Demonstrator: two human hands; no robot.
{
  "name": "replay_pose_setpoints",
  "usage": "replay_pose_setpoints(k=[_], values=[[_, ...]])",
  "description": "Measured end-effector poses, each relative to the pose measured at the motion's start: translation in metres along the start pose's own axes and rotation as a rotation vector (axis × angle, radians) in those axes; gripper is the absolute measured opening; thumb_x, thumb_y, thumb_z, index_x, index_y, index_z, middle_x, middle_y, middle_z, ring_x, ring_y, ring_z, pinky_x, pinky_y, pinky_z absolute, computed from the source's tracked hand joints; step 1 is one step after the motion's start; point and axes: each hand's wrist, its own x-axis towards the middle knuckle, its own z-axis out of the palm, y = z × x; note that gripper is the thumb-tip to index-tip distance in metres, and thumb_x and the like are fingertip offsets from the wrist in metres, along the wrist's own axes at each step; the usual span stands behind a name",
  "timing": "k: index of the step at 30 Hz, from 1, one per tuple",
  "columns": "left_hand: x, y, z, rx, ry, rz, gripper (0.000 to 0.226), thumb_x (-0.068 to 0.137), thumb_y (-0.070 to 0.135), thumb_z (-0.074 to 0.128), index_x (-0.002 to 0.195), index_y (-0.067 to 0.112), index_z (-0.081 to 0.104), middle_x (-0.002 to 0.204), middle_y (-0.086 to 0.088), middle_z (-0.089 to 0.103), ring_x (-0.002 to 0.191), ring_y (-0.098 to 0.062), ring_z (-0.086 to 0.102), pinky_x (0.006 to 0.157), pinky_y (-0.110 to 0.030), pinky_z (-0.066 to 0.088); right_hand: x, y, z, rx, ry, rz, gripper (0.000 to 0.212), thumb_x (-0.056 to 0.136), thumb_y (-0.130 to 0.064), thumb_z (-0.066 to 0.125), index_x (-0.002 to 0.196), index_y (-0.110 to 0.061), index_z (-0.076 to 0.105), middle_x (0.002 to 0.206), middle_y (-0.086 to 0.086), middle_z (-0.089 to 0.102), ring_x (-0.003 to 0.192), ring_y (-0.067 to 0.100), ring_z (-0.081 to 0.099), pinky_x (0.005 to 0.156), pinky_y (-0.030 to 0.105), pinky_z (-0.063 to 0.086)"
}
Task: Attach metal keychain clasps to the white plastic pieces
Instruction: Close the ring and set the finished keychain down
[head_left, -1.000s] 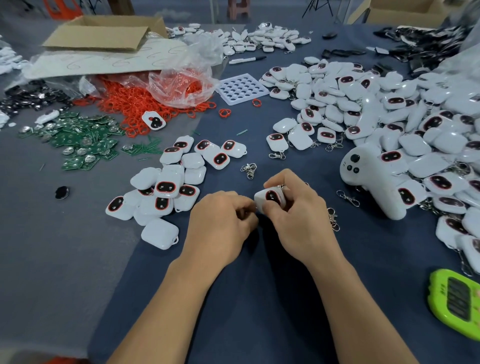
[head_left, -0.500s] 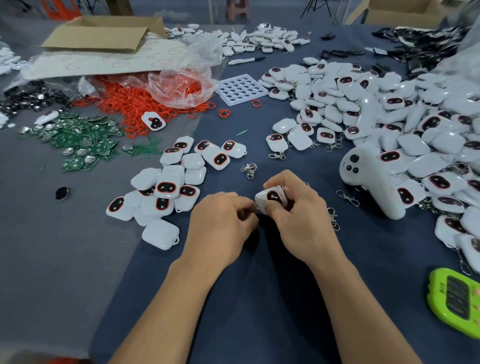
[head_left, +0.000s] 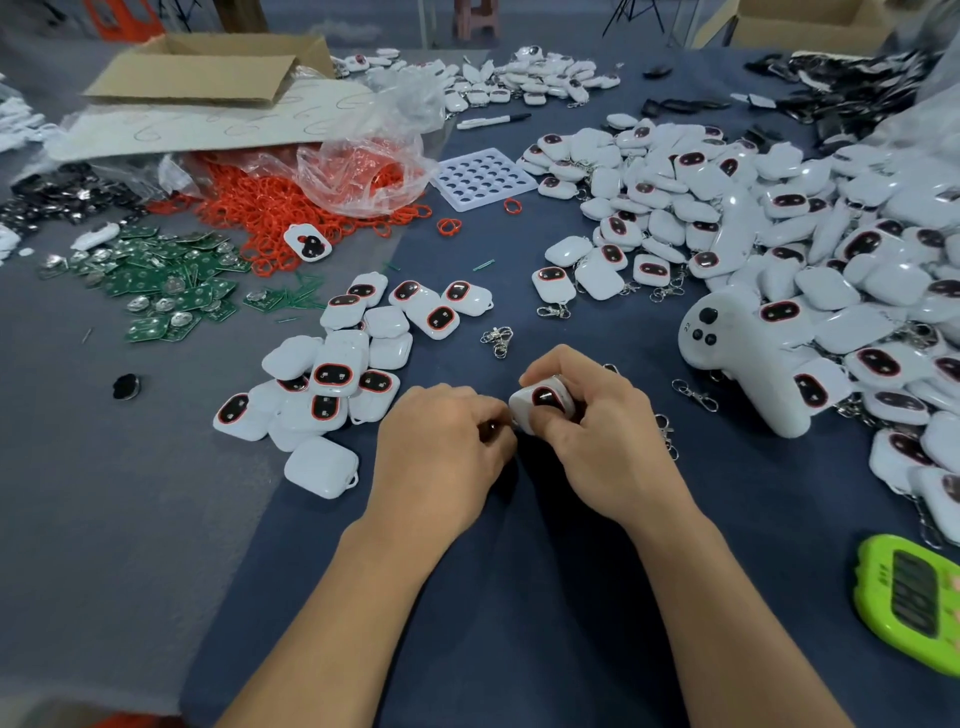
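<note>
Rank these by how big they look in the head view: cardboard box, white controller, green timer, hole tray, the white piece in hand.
1. cardboard box
2. white controller
3. green timer and hole tray: unsure, the timer is near and cropped
4. white piece in the right hand

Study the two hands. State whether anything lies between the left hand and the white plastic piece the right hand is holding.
Nothing visible does. The right hand grips the white plastic piece, and the left hand meets its left edge, pinching what looks like a metal clasp, mostly hidden.
</note>
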Motion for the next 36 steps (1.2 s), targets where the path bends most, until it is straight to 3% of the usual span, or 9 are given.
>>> replay_pose_setpoints(k=[3,8,12,15,19,22,25,31,36], values=[[-0.001,0.001,0.001,0.042,0.043,0.002,0.013,0.072,0.021,0.086,0.067,0.026,0.075,0.058,0.005,0.061,0.060,-0.023,0.054,0.060,-0.030,0.030,0.000,0.000,-0.002,0.011,-0.015,0.007,0.020,0.091,-0.018,0.073,0.093,-0.035,0.062,0.081,-0.011,0.064,0.075,0.009,0.056,0.061,0.020,0.046],[-0.001,0.002,0.002,0.016,0.025,-0.054,0.014,0.072,0.027,0.085,0.066,0.029,0.073,0.058,0.007,0.060,0.063,-0.019,0.054,0.061,-0.030,0.032,-0.002,-0.001,-0.002,0.062,-0.032,0.003,0.020,0.086,-0.016,0.070,0.091,-0.033,0.063,0.075,-0.011,0.065,0.066,0.005,0.053,0.057,0.014,0.041],[0.002,-0.002,0.001,-0.284,-0.028,-0.177,0.010,0.074,0.029,0.079,0.078,0.037,0.074,0.066,0.010,0.059,0.068,-0.009,0.054,0.061,-0.024,0.042,0.000,0.001,-0.001,0.128,0.004,0.051,0.021,0.089,-0.014,0.069,0.092,-0.035,0.065,0.071,-0.009,0.066,0.058,0.004,0.051,0.055,0.014,0.040],[0.003,-0.007,-0.004,-0.516,-0.017,-0.183,0.034,0.076,0.022,0.078,0.089,0.053,0.074,0.071,0.010,0.062,0.062,-0.005,0.053,0.059,-0.013,0.041,0.002,0.000,-0.003,0.285,0.005,0.118,0.018,0.081,-0.021,0.065,0.091,-0.035,0.067,0.067,-0.006,0.067,0.054,0.009,0.049,0.058,0.029,0.042],[0.006,-0.012,-0.006,-0.604,-0.052,-0.197,0.024,0.083,0.022,0.080,0.086,0.046,0.079,0.070,0.010,0.065,0.061,-0.004,0.053,0.060,-0.011,0.039,0.004,-0.002,-0.005,0.423,0.002,0.134,0.018,0.078,-0.017,0.065,0.089,-0.031,0.069,0.063,-0.003,0.064,0.047,0.014,0.046,0.051,0.025,0.041],[0.007,-0.015,-0.003,-0.630,-0.063,-0.221,0.016,0.085,0.025,0.080,0.082,0.041,0.079,0.067,0.011,0.066,0.059,-0.001,0.051,0.058,-0.014,0.040,0.003,-0.003,-0.004,0.474,-0.001,0.135,0.018,0.078,-0.015,0.066,0.089,-0.029,0.070,0.066,0.007,0.063,0.049,0.019,0.046,0.053,0.030,0.042],[0.007,-0.015,-0.003,-0.636,-0.075,-0.202,0.012,0.082,0.030,0.078,0.083,0.043,0.077,0.068,0.005,0.066,0.061,-0.007,0.053,0.060,-0.021,0.043,0.002,-0.003,-0.003,0.543,0.005,0.142,0.017,0.078,-0.012,0.066,0.089,-0.025,0.071,0.069,0.004,0.066,0.047,0.018,0.049,0.051,0.026,0.043],[0.007,-0.015,-0.003,-0.712,-0.108,-0.198,0.010,0.086,0.030,0.074,0.085,0.039,0.079,0.056,0.012,0.047,0.054,-0.003,0.039,0.052,-0.013,0.033,0.000,-0.008,-0.002,0.767,-0.027,0.184,0.022,0.096,0.009,0.058,0.099,-0.011,0.067,0.070,0.004,0.067,0.048,0.018,0.050,0.051,0.025,0.044],[0.008,-0.015,-0.007,-0.742,-0.092,-0.176,0.017,0.086,0.031,0.066,0.082,0.043,0.078,0.065,-0.009,0.059,0.060,-0.006,0.048,0.058,-0.026,0.041,0.001,-0.013,0.003,0.849,-0.053,0.208,0.020,0.098,0.007,0.057,0.103,-0.010,0.065,0.072,0.007,0.068,0.050,0.018,0.051,0.052,0.025,0.045]])
